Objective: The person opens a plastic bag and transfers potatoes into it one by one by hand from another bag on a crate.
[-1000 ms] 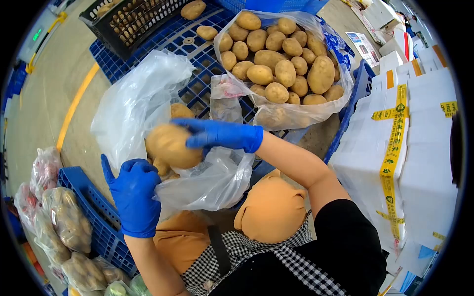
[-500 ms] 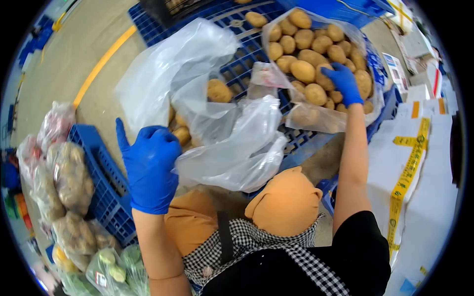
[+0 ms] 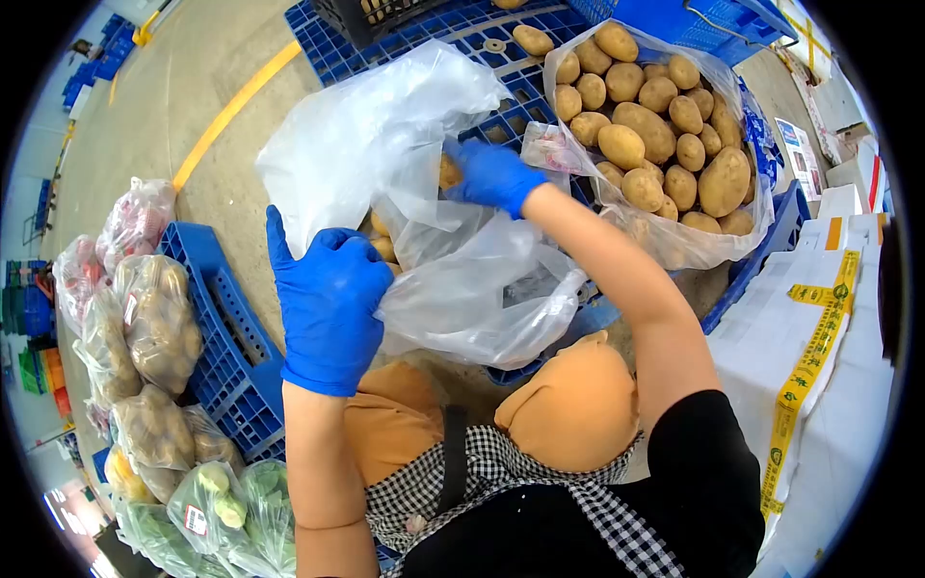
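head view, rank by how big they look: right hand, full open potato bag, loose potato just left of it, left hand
1. Full open potato bag
2. Left hand
3. Right hand
4. Loose potato
Nearness may enlarge the left hand.

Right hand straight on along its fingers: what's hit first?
Right hand: likely the potato at its fingertips, then the clear plastic bag beyond. Depth is unclear; it may already be touching the potato.

Room is free above the potatoes point(image 3: 644, 131); white boxes point(image 3: 756, 356) stand rightward.
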`<state>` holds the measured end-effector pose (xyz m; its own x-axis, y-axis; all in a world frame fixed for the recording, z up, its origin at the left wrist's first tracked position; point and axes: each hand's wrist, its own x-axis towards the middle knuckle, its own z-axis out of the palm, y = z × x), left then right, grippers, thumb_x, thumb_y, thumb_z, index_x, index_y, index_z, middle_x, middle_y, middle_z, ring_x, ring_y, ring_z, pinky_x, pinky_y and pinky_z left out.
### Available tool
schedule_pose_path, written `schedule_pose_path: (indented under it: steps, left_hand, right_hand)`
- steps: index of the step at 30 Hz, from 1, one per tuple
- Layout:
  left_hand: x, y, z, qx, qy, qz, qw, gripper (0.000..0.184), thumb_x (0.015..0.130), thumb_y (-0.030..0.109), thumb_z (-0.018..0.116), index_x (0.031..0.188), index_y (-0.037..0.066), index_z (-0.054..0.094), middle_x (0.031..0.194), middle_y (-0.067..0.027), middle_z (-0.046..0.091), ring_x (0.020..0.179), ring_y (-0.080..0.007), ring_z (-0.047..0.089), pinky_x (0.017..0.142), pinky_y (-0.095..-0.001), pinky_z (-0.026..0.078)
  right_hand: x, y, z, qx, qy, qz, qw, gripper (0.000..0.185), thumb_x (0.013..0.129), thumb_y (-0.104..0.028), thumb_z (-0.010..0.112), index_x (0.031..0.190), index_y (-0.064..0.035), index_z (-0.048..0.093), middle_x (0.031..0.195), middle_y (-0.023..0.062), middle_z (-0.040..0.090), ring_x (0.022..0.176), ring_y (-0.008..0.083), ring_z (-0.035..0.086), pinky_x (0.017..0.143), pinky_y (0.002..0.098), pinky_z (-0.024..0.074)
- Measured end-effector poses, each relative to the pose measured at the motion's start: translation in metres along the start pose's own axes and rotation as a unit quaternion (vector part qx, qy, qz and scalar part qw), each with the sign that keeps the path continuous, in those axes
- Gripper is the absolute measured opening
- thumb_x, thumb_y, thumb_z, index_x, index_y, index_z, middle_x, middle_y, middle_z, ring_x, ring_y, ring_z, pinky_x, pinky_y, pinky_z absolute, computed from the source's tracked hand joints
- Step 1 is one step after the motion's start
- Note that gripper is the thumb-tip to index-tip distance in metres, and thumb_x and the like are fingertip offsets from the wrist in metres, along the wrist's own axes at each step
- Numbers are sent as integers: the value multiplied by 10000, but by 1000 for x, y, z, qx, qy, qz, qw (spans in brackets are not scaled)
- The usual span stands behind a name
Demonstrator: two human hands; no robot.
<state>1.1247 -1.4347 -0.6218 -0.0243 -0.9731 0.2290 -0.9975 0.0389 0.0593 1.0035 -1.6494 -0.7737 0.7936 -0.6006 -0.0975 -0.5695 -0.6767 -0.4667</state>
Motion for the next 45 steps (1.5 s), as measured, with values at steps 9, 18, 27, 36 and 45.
schedule_pose_path:
  steps: [9, 18, 27, 36, 45]
  left_hand:
    - [-12, -11, -6, -4, 9, -27, 1000, 207, 588, -29, 588, 645, 168, 615, 756, 13, 598, 866, -211, 594, 1100, -596, 137]
    - [-2, -8, -6, -40, 32, -1, 999, 118, 588, 16, 600, 653, 114, 587, 730, -33, 600, 824, -248, 599, 985, -484, 333]
    - [-1, -4, 4, -56, 2, 2, 998, 161, 586, -21, 552, 651, 120, 595, 740, -8, 578, 872, -222, 575, 1107, -600, 141]
    - [-3, -9, 4, -64, 21, -12, 998, 181, 563, -45, 524, 638, 110, 580, 742, -21, 579, 854, -236, 573, 1110, -594, 147]
    - [-4, -6, 6, -62, 4, -9, 998, 209, 530, -54, 501, 636, 114, 568, 747, -17, 577, 830, -239, 566, 1110, -583, 147]
  right_hand:
    - [-30, 14, -58, 778, -64, 79, 619, 549, 888, -440, 513, 1230, -12, 492, 1091, 186, 634, 833, 217, 663, 621, 307, 560]
    - [-73, -19, -93, 147, 194, 16, 970, 414, 782, -339, 689, 1014, -5, 610, 876, 152, 645, 805, 283, 634, 738, 370, 494]
    - [-161, 119, -87, 315, 316, 273, 852, 369, 798, -369, 667, 1029, -84, 627, 976, 92, 643, 890, 252, 637, 745, 403, 511]
    - [-107, 45, -114, 161, 290, 56, 942, 573, 752, -365, 727, 1221, -90, 547, 1117, 141, 599, 982, 266, 610, 853, 372, 484]
    - [-87, 84, -82, 410, 265, 138, 862, 578, 752, -402, 716, 1170, -42, 543, 1027, 125, 645, 855, 242, 650, 739, 368, 531]
